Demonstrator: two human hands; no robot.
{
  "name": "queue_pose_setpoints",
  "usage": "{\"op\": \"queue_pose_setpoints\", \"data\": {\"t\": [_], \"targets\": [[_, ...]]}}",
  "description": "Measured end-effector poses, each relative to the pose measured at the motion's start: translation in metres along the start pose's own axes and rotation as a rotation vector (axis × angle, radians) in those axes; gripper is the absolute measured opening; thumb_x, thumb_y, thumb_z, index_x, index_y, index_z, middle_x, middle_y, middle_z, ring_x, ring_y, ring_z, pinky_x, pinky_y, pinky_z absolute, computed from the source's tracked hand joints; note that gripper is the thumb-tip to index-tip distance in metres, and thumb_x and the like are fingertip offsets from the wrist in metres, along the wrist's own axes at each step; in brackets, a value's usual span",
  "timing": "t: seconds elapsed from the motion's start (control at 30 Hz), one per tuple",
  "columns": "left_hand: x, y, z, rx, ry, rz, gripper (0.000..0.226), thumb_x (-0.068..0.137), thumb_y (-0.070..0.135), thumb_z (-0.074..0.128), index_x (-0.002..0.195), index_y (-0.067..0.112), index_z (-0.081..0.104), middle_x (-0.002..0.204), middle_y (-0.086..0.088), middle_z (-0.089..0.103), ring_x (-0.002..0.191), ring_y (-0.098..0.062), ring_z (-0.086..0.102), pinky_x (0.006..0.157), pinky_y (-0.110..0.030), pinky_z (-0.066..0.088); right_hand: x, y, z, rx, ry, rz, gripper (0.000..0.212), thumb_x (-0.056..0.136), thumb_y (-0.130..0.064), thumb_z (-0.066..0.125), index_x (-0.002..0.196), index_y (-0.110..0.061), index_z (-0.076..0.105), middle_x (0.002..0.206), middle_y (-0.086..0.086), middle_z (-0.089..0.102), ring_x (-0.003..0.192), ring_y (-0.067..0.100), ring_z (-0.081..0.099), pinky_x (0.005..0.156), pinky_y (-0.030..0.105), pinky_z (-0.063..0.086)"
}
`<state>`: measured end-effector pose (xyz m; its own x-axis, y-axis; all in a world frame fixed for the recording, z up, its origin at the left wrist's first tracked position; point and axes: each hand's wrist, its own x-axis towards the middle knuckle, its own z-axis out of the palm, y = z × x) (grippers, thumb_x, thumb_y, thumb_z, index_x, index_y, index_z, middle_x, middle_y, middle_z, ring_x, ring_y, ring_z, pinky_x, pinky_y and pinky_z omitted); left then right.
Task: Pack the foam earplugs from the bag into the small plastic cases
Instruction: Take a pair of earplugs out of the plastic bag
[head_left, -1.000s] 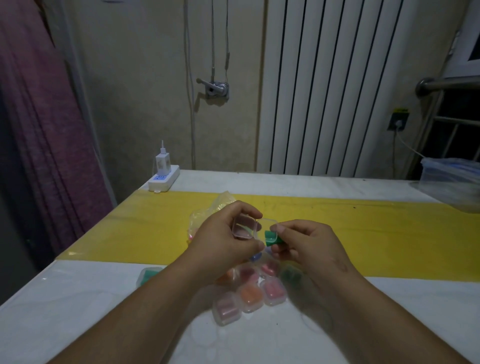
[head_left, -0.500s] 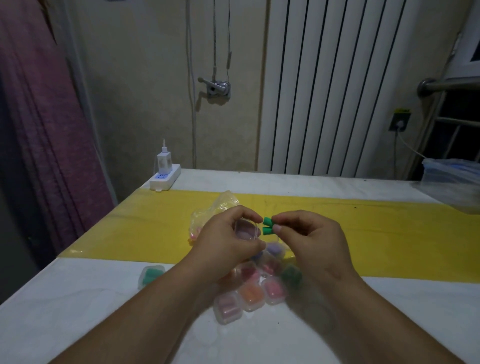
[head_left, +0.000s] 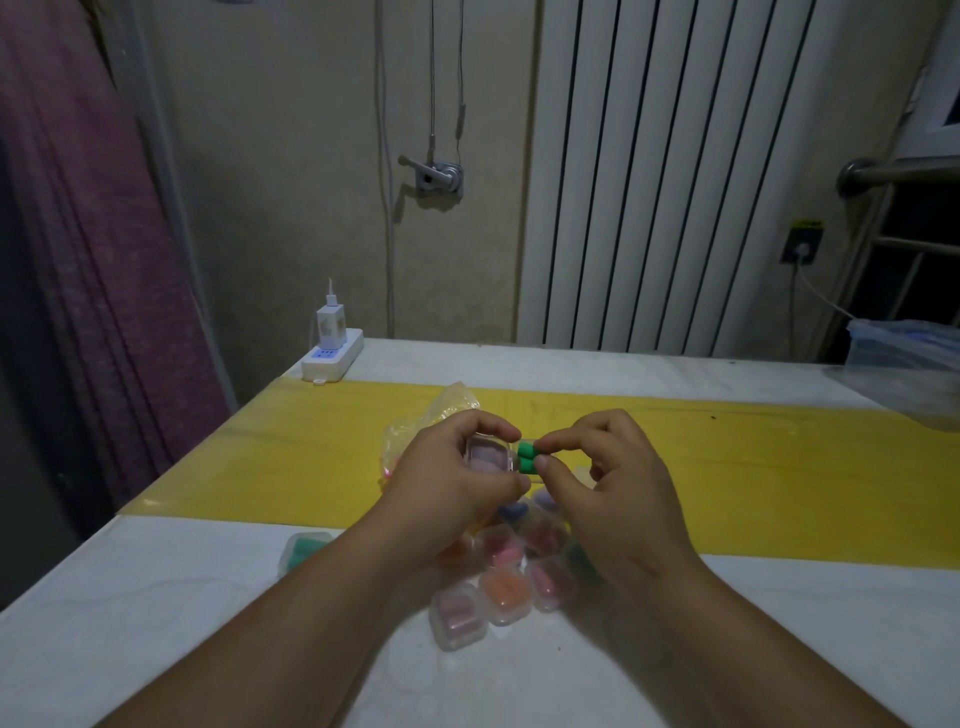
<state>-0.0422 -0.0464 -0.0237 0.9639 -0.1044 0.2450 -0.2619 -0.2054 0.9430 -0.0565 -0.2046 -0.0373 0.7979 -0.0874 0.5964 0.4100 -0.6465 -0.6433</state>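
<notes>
At frame centre the left hand (head_left: 447, 483) grips a small clear case (head_left: 488, 454). The right hand (head_left: 613, 483) pinches two green earplugs (head_left: 530, 456) just beside its right edge. Filled cases (head_left: 504, 592) cluster below the hands and the bag (head_left: 447, 410) lies behind. The yellow strip (head_left: 779, 467) stretches right.

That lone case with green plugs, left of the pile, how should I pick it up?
Probably pinch the green-filled case across its side walls from above, approaching from its left: it lies flat, clear of the pile, with the left forearm on its right.
</notes>
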Motion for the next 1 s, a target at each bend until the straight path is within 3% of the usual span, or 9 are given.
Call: {"op": "queue_pose_setpoints", "data": {"t": [0.1, 0.27, 0.53, 0.7, 0.8, 0.9, 1.0], "targets": [[-0.0002, 0.0001, -0.0004, -0.009, -0.007, -0.013, 0.033, 0.069, 0.003, 0.082, 0.092, 0.022, 0.069, 0.090, -0.004, 0.067, 0.067, -0.008, 0.061, 0.061, -0.026, 0.058, 0.0012, 0.0036, 0.0001, -0.021, -0.003, 0.029, 0.009, 0.084, -0.028, 0.072, 0.091, -0.032, 0.077, 0.089, -0.014, 0.050, 0.087, 0.001, 0.051, 0.065, 0.008, 0.034], [-0.0022, 0.0010, -0.0001, -0.028, -0.027, -0.010, 0.033, 0.070, 0.000, 0.080, 0.092, 0.021, 0.068, 0.087, -0.004, 0.066, 0.061, -0.003, 0.060, 0.054, -0.018, 0.051, 0.0008, -0.0007, -0.0022, 0.061, -0.018, 0.060, 0.009, 0.085, -0.026, 0.072, 0.084, -0.035, 0.073, 0.089, -0.013, 0.057, 0.076, -0.001, 0.050, 0.062, 0.009, 0.036], [-0.0016, -0.0002, 0.0015, 0.005, -0.016, 0.004, 0.035, 0.067, 0.002, 0.081, 0.088, 0.027, 0.068, 0.093, -0.009, 0.067, 0.068, -0.011, 0.062, 0.056, -0.020, 0.051, -0.0010, -0.0004, -0.0035, 0.235, -0.021, 0.172, 0.024, 0.079, -0.023, 0.077, 0.088, -0.030, 0.055, 0.091, -0.012, 0.060, 0.065, 0.012, 0.044, 0.060, 0.028, 0.043], [-0.0019, 0.0004, 0.0016, 0.008, -0.027, 0.009, 0.036, 0.067, -0.001, 0.081, 0.088, 0.026, 0.068, 0.086, -0.004, 0.066, 0.065, -0.007, 0.061, 0.057, -0.019, 0.051, 0.0007, -0.0001, -0.0025, 0.414, -0.087, 0.316, 0.026, 0.083, -0.017, 0.075, 0.097, -0.028, 0.057, 0.083, 0.001, 0.070, 0.070, 0.015, 0.061, 0.064, 0.032, 0.050], [-0.0033, -0.0002, -0.0002, -0.004, -0.054, 0.022, 0.038, 0.069, -0.004, 0.079, 0.092, 0.025, 0.068, 0.088, -0.010, 0.067, 0.068, -0.011, 0.062, 0.060, -0.023, 0.054, 0.0030, 0.0008, -0.0015, 0.499, -0.098, 0.385, 0.022, 0.084, -0.010, 0.073, 0.095, -0.023, 0.060, 0.072, 0.004, 0.070, 0.065, 0.011, 0.064, 0.056, 0.022, 0.047], [-0.0044, 0.0038, 0.0017, -0.213, -0.098, -0.046, 0.037, 0.083, -0.004, 0.066, 0.110, 0.021, 0.061, 0.092, -0.023, 0.067, 0.076, -0.026, 0.068, 0.070, -0.038, 0.060, 0.0040, 0.0041, 0.0008, 0.546, -0.056, 0.412, 0.018, 0.082, -0.007, 0.074, 0.090, -0.020, 0.065, 0.067, 0.000, 0.065, 0.057, 0.012, 0.061, 0.056, 0.029, 0.048], [-0.0016, 0.0095, 0.0009, -0.555, -0.100, -0.176, 0.016, 0.099, 0.011, 0.038, 0.103, 0.011, 0.054, 0.089, -0.026, 0.067, 0.075, -0.035, 0.066, 0.065, -0.036, 0.057, 0.0047, 0.0057, 0.0007, 0.609, 0.001, 0.411, 0.013, 0.083, -0.002, 0.072, 0.086, -0.012, 0.066, 0.063, 0.001, 0.063, 0.053, 0.014, 0.059, 0.055, 0.031, 0.050]]}}
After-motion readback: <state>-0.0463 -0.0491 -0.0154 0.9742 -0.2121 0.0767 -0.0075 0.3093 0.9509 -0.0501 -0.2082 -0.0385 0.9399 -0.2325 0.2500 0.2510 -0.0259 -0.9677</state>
